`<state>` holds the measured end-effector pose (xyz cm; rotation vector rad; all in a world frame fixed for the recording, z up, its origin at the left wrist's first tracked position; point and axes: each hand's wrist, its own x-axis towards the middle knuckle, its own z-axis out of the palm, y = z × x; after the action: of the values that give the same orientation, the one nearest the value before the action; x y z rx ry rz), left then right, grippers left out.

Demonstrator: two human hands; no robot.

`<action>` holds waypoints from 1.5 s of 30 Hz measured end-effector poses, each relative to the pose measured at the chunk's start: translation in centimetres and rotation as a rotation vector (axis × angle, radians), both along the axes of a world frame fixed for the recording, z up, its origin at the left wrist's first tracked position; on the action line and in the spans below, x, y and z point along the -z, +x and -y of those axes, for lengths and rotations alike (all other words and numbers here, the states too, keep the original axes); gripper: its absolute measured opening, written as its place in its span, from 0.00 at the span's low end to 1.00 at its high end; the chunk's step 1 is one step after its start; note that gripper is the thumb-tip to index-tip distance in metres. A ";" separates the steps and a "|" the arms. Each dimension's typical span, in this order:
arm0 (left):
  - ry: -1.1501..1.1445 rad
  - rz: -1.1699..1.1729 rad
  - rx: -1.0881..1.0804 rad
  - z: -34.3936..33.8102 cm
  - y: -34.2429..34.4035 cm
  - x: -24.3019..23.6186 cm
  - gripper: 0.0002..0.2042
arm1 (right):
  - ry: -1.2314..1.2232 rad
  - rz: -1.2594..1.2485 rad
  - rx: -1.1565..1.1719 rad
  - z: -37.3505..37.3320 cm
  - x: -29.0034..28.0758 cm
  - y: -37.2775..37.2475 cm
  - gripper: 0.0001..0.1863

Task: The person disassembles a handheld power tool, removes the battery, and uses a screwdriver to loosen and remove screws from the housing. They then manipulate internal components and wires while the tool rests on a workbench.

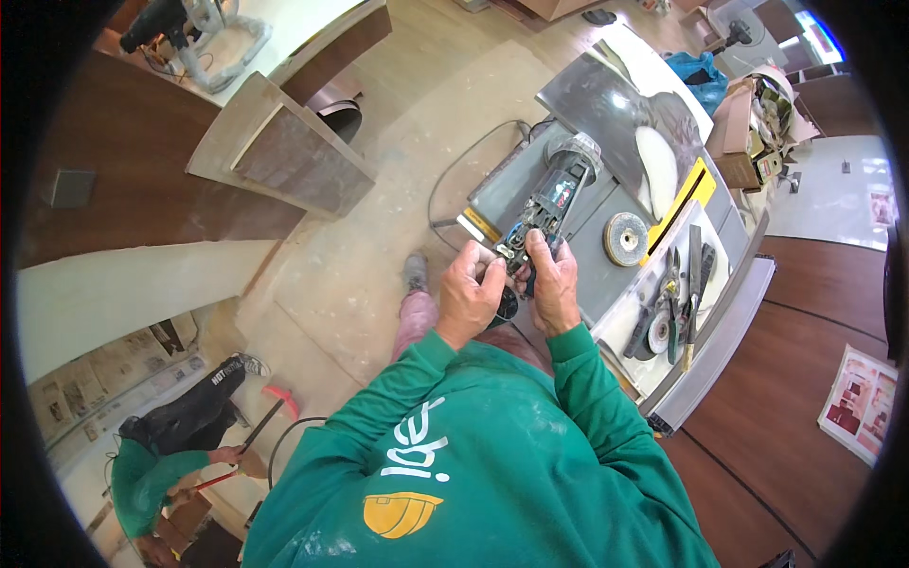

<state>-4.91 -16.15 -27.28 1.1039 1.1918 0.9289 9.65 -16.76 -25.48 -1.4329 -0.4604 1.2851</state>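
Over near edge of grey metal saw table (pixel 606 284): left hand (pixel 467 298) and right hand (pixel 554 289) both clamped on dark handheld angle grinder (pixel 547 204). Best braced firmly, fingertips steady at head. Round grinding disc (pixel 626 239) loose on table, right of grinder.

Matt dark plastic angle grinder (pixel 549 204); dusty grey metal saw table (pixel 606 284); rough grinding disc (pixel 626 239).

grey table saw top (pixel 606 284) | abrasive disc (pixel 626 239) | yellow fence (pixel 680 206) | pliers (pixel 673 301)
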 end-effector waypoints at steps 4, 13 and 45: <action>-0.227 0.183 0.011 -0.4 -0.5 -0.1 0.07 | -0.034 -0.028 -0.007 0.0 -0.1 0.1 0.16; -0.405 0.389 0.291 0.1 -0.6 2.1 0.19 | -0.059 0.420 0.008 3.6 1.1 2.6 0.15; -0.447 0.436 0.249 3.9 3.9 7.0 0.19 | -0.476 1.259 -0.576 10.8 -13.3 1.7 0.14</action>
<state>-0.99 -20.05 -34.31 0.6286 0.8225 0.6253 11.32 -27.57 -12.15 -2.5713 -1.5527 0.7509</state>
